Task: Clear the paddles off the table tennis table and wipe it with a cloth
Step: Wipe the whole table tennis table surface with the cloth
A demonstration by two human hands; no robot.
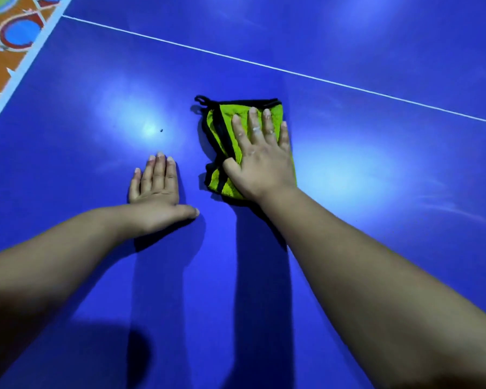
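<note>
The right hand [260, 155] lies flat, fingers straight and slightly spread, pressing a folded green cloth [227, 141] with black trim onto the blue table tennis table [376, 169]. A black hanging loop [201, 100] projects from the cloth's far left corner. The left hand [156, 189] rests palm-down on the bare table surface just beside the cloth, fingers straight, thumb extended sideways, grasping nothing. A white centre line [292, 71] crosses the table beyond the cloth. A small dark speck [161, 130] lies near the left hand. Patterned orange flooring [0, 51] shows past the table's left edge.
</note>
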